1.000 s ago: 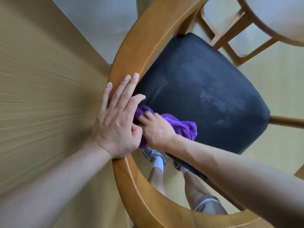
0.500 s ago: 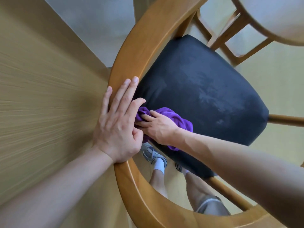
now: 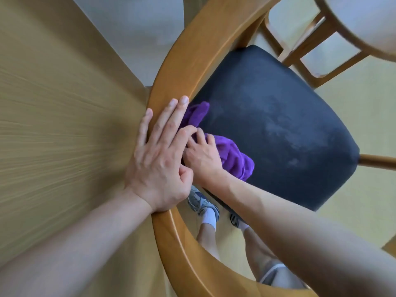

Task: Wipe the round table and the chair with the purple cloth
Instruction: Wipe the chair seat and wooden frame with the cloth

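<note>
Left hand (image 3: pixel 157 161): being laid flat, fingers straight, on the chair (image 3: pixel 171 86) rail.
Right hand (image 3: pixel 202 156): fingers being curled into the purple cloth (image 3: pixel 233 159).

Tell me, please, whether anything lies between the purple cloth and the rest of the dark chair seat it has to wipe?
Nothing visible does. The right hand holds the purple cloth on the seat's near-left corner, and the rest of the dark seat lies bare. The left hand rests on the curved wooden backrest rail, off the seat.
</note>
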Demonstrator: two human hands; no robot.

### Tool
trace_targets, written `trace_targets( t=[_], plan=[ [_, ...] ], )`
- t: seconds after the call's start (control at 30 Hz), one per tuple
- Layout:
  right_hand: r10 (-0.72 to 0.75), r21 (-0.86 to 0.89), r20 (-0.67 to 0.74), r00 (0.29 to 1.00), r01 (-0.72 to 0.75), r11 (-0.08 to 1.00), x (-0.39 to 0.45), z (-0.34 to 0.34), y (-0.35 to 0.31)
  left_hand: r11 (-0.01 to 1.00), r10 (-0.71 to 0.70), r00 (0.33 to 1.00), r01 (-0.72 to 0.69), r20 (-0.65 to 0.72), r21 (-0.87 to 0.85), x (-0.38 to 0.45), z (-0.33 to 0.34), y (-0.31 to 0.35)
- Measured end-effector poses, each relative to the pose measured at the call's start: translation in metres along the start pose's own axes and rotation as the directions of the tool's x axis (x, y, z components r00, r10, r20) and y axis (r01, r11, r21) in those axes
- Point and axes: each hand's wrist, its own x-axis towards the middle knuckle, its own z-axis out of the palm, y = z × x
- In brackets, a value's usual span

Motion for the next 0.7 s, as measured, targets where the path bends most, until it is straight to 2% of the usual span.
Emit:
trace_targets(
  t=[0.07, 0.13, 0.2, 0.27, 0.3, 0.37, 0.43, 0.5, 0.6, 0.7],
  plan=[
    [-0.116, -0.052, 0.056, 0.992, 0.119, 0.991, -0.007, 0.006, 0.001, 1.000, 0.002, 1.000, -0.002, 0.014, -0.001, 0.000, 0.000, 0.000],
    [-0.181, -0.063, 0.038, 0.983, 0.183, 0.981, 0.002, -0.002, 0.019, 1.000, -0.002, 1.000, 0.002, 0.018, -0.005, -0.001, 0.000, -0.002],
    [-0.274, -0.133, 0.079, 0.958, 0.282, 0.950, 0.018, -0.015, 0.035, 1.000, -0.001, 1.000, 0.001, 0.015, -0.010, -0.001, 0.000, -0.002],
    [-0.304, -0.177, 0.110, 0.946, 0.320, 0.931, 0.041, -0.029, 0.053, 1.000, 0.006, 1.000, -0.005, 0.011, -0.028, -0.001, 0.000, -0.003],
    [-0.260, -0.189, 0.090, 0.961, 0.273, 0.943, 0.054, -0.035, 0.065, 0.999, 0.009, 1.000, -0.009, 0.007, -0.038, -0.001, 0.001, -0.003],
    [-0.058, -0.195, -0.002, 0.998, 0.056, 0.979, 0.080, -0.051, 0.095, 0.999, 0.013, 1.000, -0.013, 0.003, -0.049, -0.001, 0.001, -0.003],
    [0.200, -0.115, -0.062, 0.978, -0.206, 0.972, 0.097, -0.063, 0.128, 0.999, 0.010, 1.000, -0.010, 0.008, -0.051, -0.001, 0.001, -0.003],
    [0.348, -0.028, -0.056, 0.936, -0.350, 0.937, 0.103, -0.062, 0.139, 0.999, 0.006, 1.000, -0.005, 0.019, -0.049, -0.001, 0.001, -0.003],
    [0.337, -0.057, -0.072, 0.939, -0.341, 0.938, 0.091, -0.050, 0.098, 0.999, 0.004, 1.000, -0.003, 0.027, -0.048, -0.001, 0.001, -0.003],
    [0.076, -0.072, -0.057, 0.995, -0.080, 0.994, 0.053, -0.021, 0.039, 0.999, 0.002, 0.999, -0.001, 0.033, -0.044, -0.001, 0.000, -0.002]
  ],
)
